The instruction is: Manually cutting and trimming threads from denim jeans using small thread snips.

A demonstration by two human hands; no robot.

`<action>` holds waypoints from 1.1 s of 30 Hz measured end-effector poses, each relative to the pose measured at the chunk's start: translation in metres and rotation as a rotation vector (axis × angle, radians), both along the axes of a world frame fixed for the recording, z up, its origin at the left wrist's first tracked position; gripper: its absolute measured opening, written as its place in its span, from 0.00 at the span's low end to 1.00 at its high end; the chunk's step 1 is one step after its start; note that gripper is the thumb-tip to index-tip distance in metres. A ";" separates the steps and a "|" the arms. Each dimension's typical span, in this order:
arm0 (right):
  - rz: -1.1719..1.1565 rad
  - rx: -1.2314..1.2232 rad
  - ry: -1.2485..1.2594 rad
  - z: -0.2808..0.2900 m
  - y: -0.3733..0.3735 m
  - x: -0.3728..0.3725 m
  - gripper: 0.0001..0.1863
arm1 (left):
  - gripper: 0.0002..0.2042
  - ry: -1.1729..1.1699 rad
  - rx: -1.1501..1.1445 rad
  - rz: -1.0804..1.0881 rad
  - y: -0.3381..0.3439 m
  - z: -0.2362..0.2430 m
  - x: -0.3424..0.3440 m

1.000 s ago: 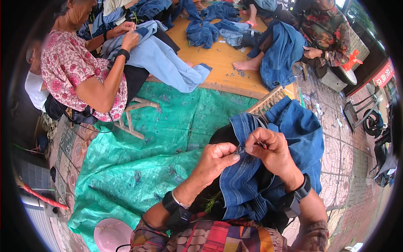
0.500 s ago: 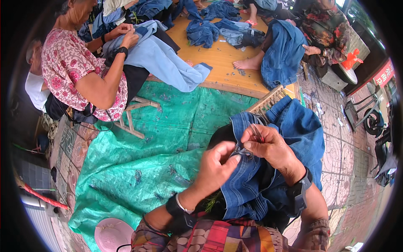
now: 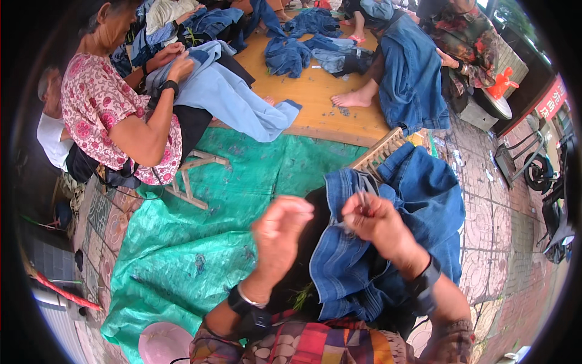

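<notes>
Blue denim jeans (image 3: 345,261) lie across my lap, bunched, with the waistband toward the far side. My right hand (image 3: 382,224) is over the waistband, closed on small thread snips (image 3: 364,203) whose metal blades point up and away. Its fingers also touch the denim. My left hand (image 3: 280,233) is raised to the left of the jeans, apart from them and smeared by motion. Its fingers look drawn together. Anything between them is too small or blurred to make out.
A green tarp (image 3: 182,261) covers the ground before me. Beyond it a low wooden platform (image 3: 303,103) holds several denim garments. At the left a person handles light-blue jeans (image 3: 230,100); at the right another has dark jeans (image 3: 406,79). A pink hat-like thing (image 3: 160,343) lies near left.
My left hand has come off the jeans and moved left, away from my right hand. The right hand has shifted slightly left and down, still with the snips.
</notes>
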State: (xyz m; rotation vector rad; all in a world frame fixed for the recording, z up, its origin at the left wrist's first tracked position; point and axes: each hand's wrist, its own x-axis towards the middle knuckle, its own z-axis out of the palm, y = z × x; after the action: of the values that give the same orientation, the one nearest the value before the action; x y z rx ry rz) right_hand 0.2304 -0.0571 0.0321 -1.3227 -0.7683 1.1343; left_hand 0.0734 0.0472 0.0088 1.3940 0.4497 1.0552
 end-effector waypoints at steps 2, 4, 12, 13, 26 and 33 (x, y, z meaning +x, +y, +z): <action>-0.039 0.090 -0.462 -0.007 -0.011 -0.016 0.07 | 0.04 0.137 -0.064 0.115 0.026 -0.014 -0.017; 0.011 0.187 -0.856 -0.006 -0.021 -0.029 0.11 | 0.04 0.485 0.011 0.216 0.072 -0.051 -0.048; 0.088 0.270 -1.161 0.006 -0.033 -0.032 0.15 | 0.09 0.543 0.219 0.076 0.066 -0.049 -0.029; 0.072 0.310 -1.114 0.008 -0.034 -0.029 0.16 | 0.09 0.538 0.217 0.074 0.059 -0.037 -0.018; -0.228 -0.244 -1.122 0.011 -0.045 0.115 0.13 | 0.15 0.199 -0.176 -0.266 0.038 -0.018 0.043; -0.021 -0.158 -0.969 0.015 -0.031 0.104 0.18 | 0.09 -0.095 -0.294 -0.327 0.012 0.009 -0.040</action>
State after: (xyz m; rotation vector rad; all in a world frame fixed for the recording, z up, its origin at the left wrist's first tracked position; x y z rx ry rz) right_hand 0.3341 -0.0883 0.0469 -2.0290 -1.3581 0.4830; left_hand 0.0336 0.0596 0.0178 1.1058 0.2815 0.7504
